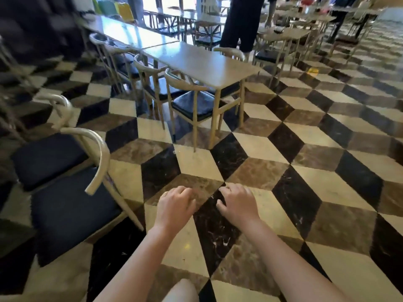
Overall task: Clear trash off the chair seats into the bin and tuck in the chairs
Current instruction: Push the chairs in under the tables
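Observation:
My left hand (175, 207) and my right hand (238, 204) hang in front of me over the tiled floor, fingers loosely curled, holding nothing. At my left stand two chairs with dark seats and pale curved backs; the nearer chair (72, 212) has a bare seat, and so does the chair behind it (46, 159). Ahead, a pale table (209, 66) has several chairs along its left side. The closest of them (193, 105) is partly under the table and its dark seat shows no trash. No bin is in view.
The floor (305, 182) has a cream, brown and black cube pattern. A person in dark trousers (242, 25) stands beyond the table. More tables and chairs (290, 35) fill the back right. A small yellow object (312, 71) lies on the floor far right.

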Action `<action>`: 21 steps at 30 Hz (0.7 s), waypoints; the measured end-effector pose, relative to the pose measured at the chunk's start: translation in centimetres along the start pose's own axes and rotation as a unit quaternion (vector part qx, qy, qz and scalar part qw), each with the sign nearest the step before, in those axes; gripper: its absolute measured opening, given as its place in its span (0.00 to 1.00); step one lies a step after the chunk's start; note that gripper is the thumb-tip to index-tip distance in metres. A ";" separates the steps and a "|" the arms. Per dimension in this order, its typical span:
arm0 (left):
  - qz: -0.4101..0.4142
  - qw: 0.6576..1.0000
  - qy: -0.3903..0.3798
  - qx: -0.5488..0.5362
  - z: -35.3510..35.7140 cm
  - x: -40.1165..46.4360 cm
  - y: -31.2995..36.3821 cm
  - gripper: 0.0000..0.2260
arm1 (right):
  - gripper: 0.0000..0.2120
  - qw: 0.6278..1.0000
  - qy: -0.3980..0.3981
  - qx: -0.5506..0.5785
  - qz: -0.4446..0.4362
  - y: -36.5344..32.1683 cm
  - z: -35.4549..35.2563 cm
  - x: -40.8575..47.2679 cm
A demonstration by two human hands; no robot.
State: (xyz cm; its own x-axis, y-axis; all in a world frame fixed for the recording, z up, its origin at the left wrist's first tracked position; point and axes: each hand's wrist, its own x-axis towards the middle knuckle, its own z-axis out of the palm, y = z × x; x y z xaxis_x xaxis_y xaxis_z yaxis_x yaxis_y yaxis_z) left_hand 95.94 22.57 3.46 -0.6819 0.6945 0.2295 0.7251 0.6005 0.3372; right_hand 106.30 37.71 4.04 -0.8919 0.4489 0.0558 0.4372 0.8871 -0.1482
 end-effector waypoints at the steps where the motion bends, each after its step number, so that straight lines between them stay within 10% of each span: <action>1: -0.016 1.000 -0.007 0.006 0.5 1.1 -0.4 0.10 | 0.17 1.000 -0.006 0.006 -0.012 0.0 0.5 1.5; 21: -0.180 0.982 0.044 0.044 2.2 32.6 -14.7 0.13 | 0.19 0.980 -0.018 -0.006 -0.199 -2.1 2.0 41.8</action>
State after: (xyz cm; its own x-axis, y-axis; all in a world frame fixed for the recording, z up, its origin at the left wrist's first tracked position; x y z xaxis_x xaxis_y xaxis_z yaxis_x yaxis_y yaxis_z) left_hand 63.26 37.28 3.97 -0.8985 0.3960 0.1894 0.4381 0.8357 0.3312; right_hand 67.88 54.35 4.74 -0.9954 0.0636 0.0712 0.0554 0.9923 -0.1107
